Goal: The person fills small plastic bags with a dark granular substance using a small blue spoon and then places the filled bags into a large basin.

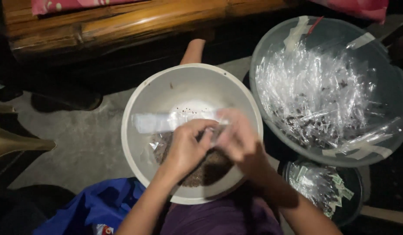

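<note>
Over a white bowl (pixel 158 91) that holds a heap of small brown seeds (pixel 212 169), both my hands grip one long narrow clear plastic packet (pixel 155 122). My left hand (pixel 188 146) pinches the packet near its right end, fingers curled. My right hand (pixel 238 137) is blurred and closes on the same end from the right. The packet's free end sticks out to the left, level above the bowl. A few loose seeds lie scattered on the bowl's bare bottom.
A large clear tub (pixel 384 78) at the right is full of filled clear packets. A smaller dark container (pixel 354 204) with more packets sits below it. A wooden bench (pixel 123 26) crosses the top. Blue cloth (pixel 97 204) lies at the lower left on the concrete floor.
</note>
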